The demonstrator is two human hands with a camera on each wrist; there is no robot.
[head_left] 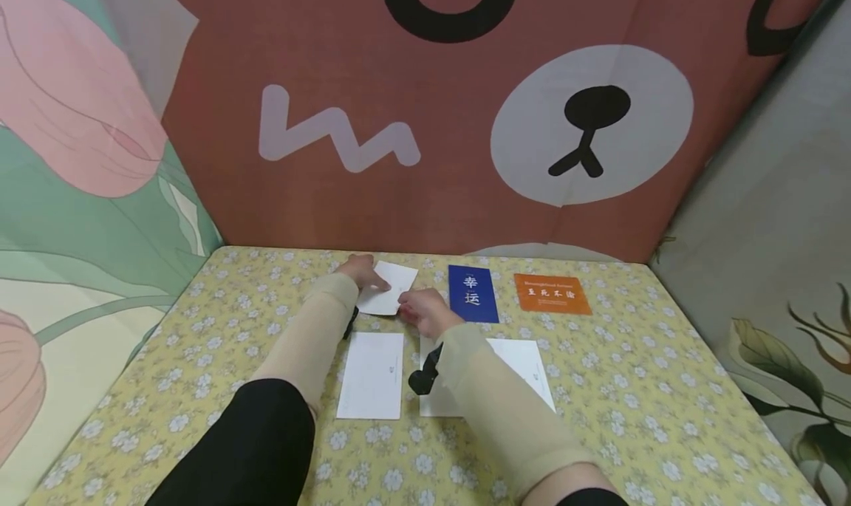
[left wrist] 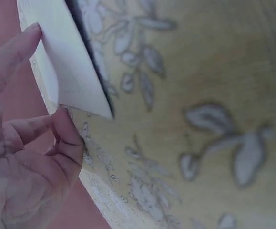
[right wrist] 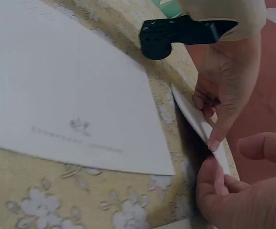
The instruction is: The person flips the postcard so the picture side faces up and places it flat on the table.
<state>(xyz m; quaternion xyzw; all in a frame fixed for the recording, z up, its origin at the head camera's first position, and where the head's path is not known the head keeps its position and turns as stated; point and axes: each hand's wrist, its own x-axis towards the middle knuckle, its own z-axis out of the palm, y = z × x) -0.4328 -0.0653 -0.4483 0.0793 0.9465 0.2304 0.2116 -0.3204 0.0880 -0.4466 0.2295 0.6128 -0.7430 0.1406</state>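
A white card is held by both hands near the back of the table, its near edge lifted off the cloth. My left hand grips its left side; in the left wrist view the thumb lies on the white face of the card and the other fingers curl at its edge. At the lower right corner, my right hand pinches the card between thumb and fingers. From the right wrist, the tilted card shows nearly edge-on, with a dark shadowed underside.
Nearer me lie a white card, a second white card partly under my right arm, and a third white card. A blue card and an orange card lie to the right. Behind the flowered tablecloth stands a printed bear backdrop.
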